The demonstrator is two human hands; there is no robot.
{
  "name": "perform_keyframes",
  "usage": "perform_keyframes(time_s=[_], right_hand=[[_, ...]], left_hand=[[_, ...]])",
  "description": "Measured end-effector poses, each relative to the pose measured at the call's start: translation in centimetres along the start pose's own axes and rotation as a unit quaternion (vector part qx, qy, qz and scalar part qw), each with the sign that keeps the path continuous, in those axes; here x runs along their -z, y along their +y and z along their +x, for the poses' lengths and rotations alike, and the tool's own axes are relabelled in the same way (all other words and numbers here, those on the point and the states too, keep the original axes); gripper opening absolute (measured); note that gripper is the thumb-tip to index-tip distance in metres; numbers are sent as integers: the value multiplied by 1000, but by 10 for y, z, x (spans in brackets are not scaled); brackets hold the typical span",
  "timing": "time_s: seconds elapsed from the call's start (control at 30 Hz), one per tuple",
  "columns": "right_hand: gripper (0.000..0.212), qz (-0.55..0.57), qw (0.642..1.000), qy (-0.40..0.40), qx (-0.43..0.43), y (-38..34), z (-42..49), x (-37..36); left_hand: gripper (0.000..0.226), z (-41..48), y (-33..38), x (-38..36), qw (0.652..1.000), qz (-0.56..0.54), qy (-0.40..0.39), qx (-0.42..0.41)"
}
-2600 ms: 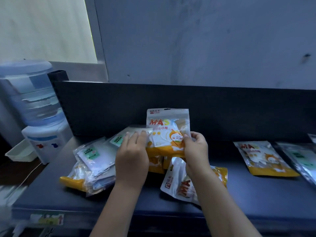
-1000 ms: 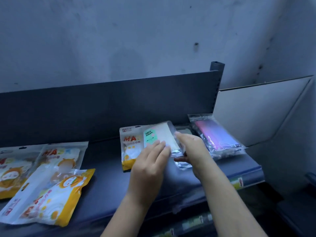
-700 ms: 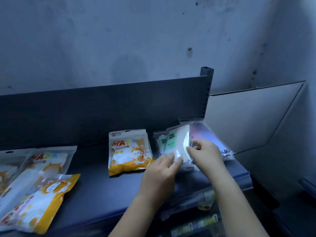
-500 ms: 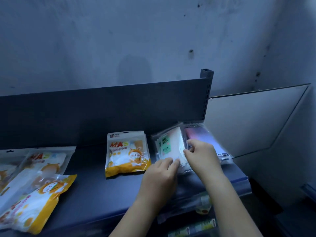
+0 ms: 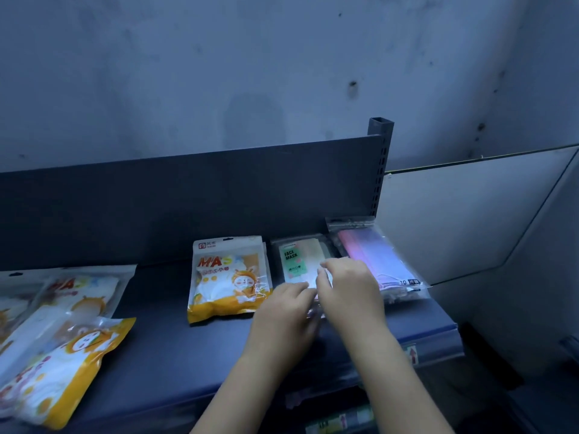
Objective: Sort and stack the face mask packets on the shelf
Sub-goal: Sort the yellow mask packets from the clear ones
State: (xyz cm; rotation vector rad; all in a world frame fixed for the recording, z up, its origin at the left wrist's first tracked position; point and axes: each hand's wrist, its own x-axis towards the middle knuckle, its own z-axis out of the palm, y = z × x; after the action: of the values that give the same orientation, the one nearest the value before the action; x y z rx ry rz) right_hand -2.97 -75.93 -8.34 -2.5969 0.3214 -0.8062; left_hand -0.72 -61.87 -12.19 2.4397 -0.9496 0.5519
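**Shelf** [image 5: 175, 355] with mask packets laid out by kind. The landmark is the clear packet [image 5: 296, 256], green-labelled and lying flat.

- **Far to its left:** a loose orange heap [image 5: 62, 339] — judged unsorted.
- **Just right of it:** the pink packet [image 5: 372, 252].
- **Just left of it:** one orange packet [image 5: 228, 277], apparently starting its own pile.
- **Left hand** [image 5: 285, 321]: fingers straight, resting on the clear packet's near edge, probably to square it.
- **Right hand** [image 5: 347, 292]: fingers bent onto the packet's near right corner — pinching or merely pressing cannot be told.
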Motion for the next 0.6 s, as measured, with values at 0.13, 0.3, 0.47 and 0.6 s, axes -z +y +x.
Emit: perform_keyframes(time_s=[0.13,0.3,0.47,0.6], right_hand=[[33,18,992,-123,22,-15,1,-10],[35,105,967,-230,42,-61,-2,-35],[37,226,917,-312,-106,-100,9,-52],[48,198,925,-292,-138,-107,16,-65]], left_hand=[[39,-6,-39,25,991,36,73,107],[53,-17,-86,46,920,-82,80,376],[57,-18,-97,55,889,-181,70,415],[58,-15,-96,58,891,-182,54,412]])
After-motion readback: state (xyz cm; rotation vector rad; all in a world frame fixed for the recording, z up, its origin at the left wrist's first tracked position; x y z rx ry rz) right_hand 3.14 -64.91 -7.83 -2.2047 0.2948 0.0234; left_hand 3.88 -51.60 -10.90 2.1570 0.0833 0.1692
